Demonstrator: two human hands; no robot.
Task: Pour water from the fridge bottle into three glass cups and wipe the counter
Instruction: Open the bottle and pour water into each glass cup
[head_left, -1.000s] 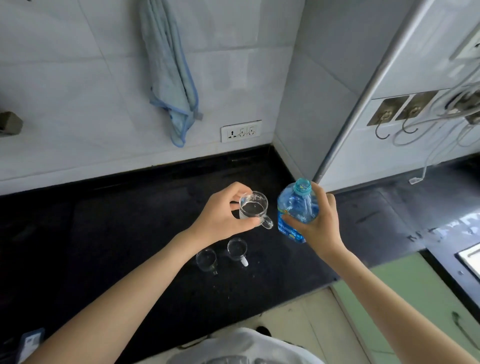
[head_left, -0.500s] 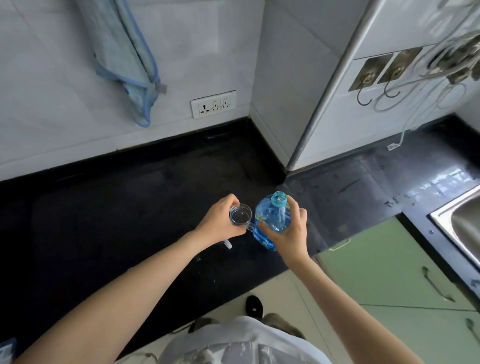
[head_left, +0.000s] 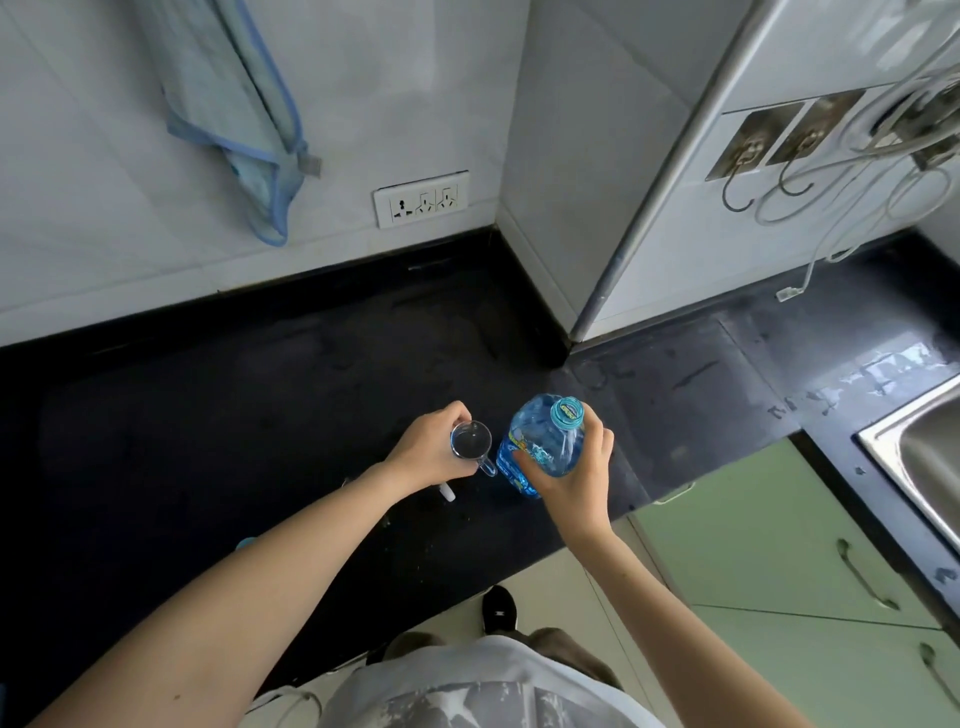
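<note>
My left hand grips a small glass cup with some water in it, just above the black counter. Right beside it, my right hand holds the blue plastic water bottle upright, its open neck showing a teal ring. The handle of a second glass cup peeks out from under my left wrist; the rest of that cup is hidden. A third cup is not visible. A light blue cloth hangs on the wall at the upper left.
A wall socket sits above the counter's back edge. A metal pipe runs down the wall corner. Hooks and white cables hang at the right. A steel sink lies at the far right, green cabinet doors below.
The view has swung left and down, so the counter cups slipped under my left arm. Both hands have come lower, with the cup and bottle held close together near the counter.
</note>
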